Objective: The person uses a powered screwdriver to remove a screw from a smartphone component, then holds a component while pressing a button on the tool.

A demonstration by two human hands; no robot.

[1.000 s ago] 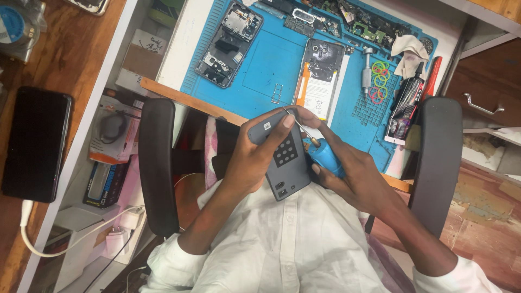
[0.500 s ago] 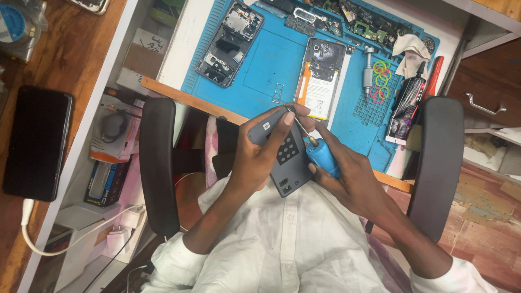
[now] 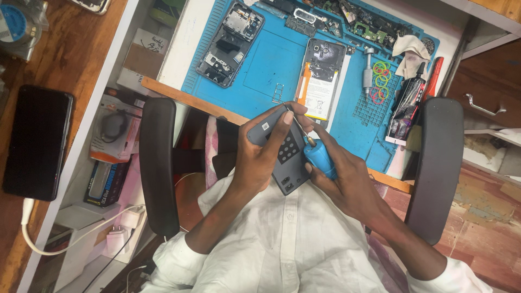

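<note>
Left hand [image 3: 266, 157] wrapped around a grey phone back cover [image 3: 285, 157], long axis slanting away from the chest. Right hand [image 3: 347, 179] closed on a blue-handled screwdriver [image 3: 317, 154] just right of the cover, tip angled up-left onto its upper edge, beside the left thumb.

A blue mat [image 3: 271, 65] covers the desk. At its upper left corner lies an opened phone [image 3: 230, 43], circuitry exposed. Near the mat's middle lies a second phone [image 3: 320, 81] (back removed, orange strip along one side). Coloured rings [image 3: 380, 81] sit towards the right edge, with a black tube [image 3: 404, 106] and a red tool [image 3: 434, 76] just beside them. A white cloth [image 3: 410, 51] rests at the upper right corner. Circuit boards [image 3: 363, 21] line the top edge. A black phone [image 3: 35, 144] lies on the wooden surface, left.
</note>
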